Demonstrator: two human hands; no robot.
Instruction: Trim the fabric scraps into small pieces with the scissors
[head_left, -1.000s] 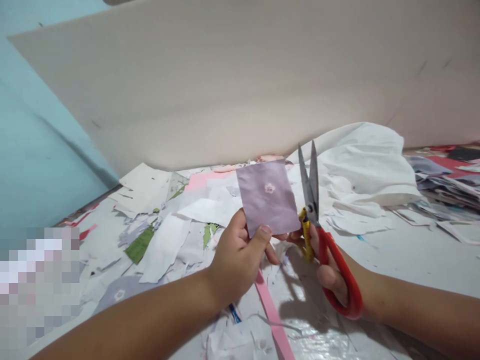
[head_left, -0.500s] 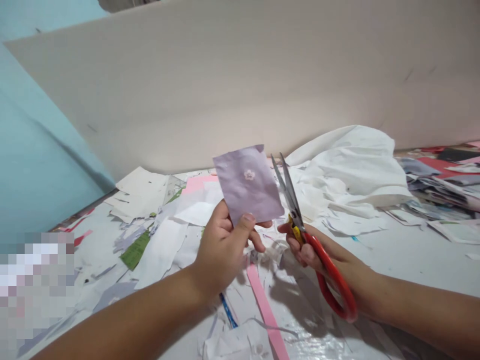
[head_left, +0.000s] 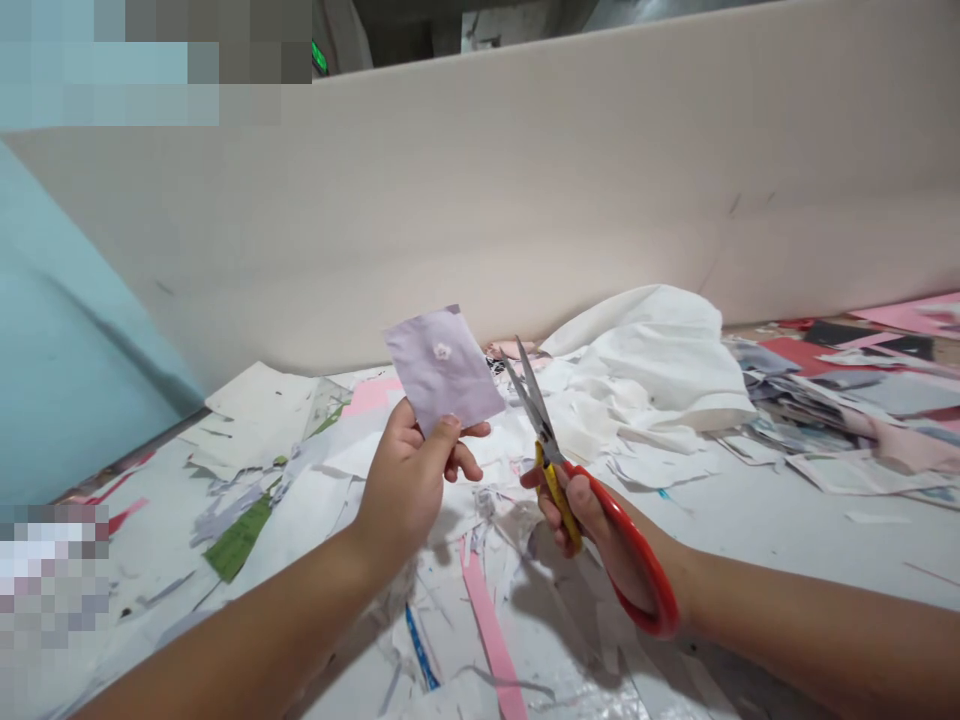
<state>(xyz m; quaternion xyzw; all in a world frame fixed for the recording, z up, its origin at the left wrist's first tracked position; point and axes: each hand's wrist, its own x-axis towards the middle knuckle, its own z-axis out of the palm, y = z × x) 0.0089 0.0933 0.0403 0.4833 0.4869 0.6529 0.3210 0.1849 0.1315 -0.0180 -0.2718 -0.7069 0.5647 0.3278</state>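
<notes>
A lilac fabric piece [head_left: 457, 385], roughly rectangular with a small pale flower on it, is pinched by its lower edge between thumb and fingers of my left hand [head_left: 409, 470]. My right hand [head_left: 592, 510] grips a pair of scissors [head_left: 544, 425] with one red and one yellow handle. The blades point up and are slightly apart. They are just right of the fabric, with a gap between, and nothing lies between them. Parts of the right fingers are hidden behind the handles.
Scraps cover the white table [head_left: 787, 560]. A crumpled white cloth [head_left: 645, 350] lies at the back, and a pile of mixed pieces [head_left: 840, 400] sits on the right. A pink strip [head_left: 491, 640] and a green scrap [head_left: 240, 540] lie nearer. A pale partition [head_left: 480, 200] rises behind.
The whole view has shifted, so hands, fabric and scissors appear further left. The scissor blades are spread a little wider and the yellow handle stands further from the red one.
</notes>
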